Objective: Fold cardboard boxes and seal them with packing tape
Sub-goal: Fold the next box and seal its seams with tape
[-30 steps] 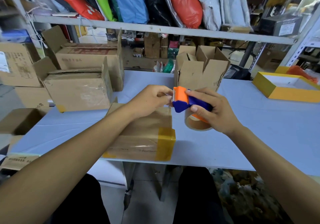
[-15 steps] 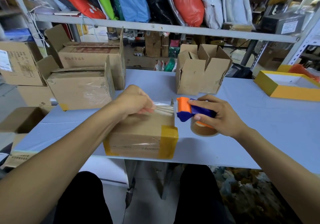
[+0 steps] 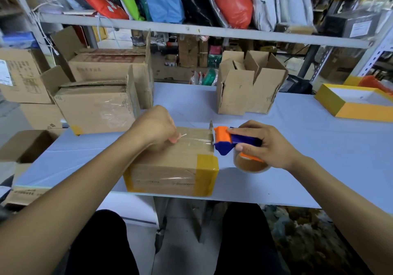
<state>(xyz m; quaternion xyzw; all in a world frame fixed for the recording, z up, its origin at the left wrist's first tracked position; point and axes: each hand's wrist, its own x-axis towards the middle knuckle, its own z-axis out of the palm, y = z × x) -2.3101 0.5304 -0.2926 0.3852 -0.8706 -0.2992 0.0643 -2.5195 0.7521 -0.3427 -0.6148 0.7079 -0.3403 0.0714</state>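
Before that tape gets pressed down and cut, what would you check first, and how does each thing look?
1. Left hand holds the free end of the clear tape: ok.
2. Right hand grips the tape dispenser: ok.
3. Tape stretched taut over the box: ok.
4. Tape centred on the flap seam: cannot tell.
5. Box sits fully on the table: ok, though at its near edge.

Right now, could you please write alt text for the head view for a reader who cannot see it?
A person stretches clear tape across the top of a closed box at the near edge of a table: the left hand pinches the tape's free end above the box, and the right hand holds an orange and blue dispenser at the box's right edge. Other boxes stand behind.
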